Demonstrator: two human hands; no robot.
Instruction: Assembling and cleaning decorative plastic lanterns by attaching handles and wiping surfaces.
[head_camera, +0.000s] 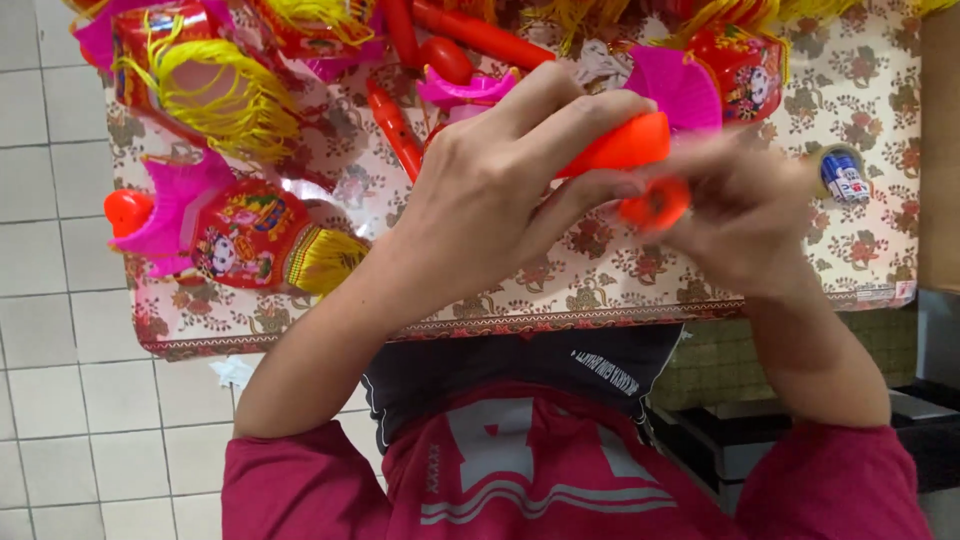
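- Two hands meet on one orange plastic piece (625, 145), which sits above the middle of the flower-patterned table (600, 270).
- Left hand (500, 190): fingers curled over the orange piece, thumb beneath it, gripping firmly.
- Right hand (745, 215): blurred, fingers closed around a small round orange cap (655, 205) just below the orange piece's end.
- Behind the orange piece lie red sticks (480, 35) and a pink plastic part (465, 90).
- Left of the orange piece rests a red lantern toy (240, 240) with pink fan and yellow tassel; another with yellow fringe (215, 85) lies farther back.
- Right of the orange piece, a small blue-and-white bottle (845, 175) lies near the table's far side.
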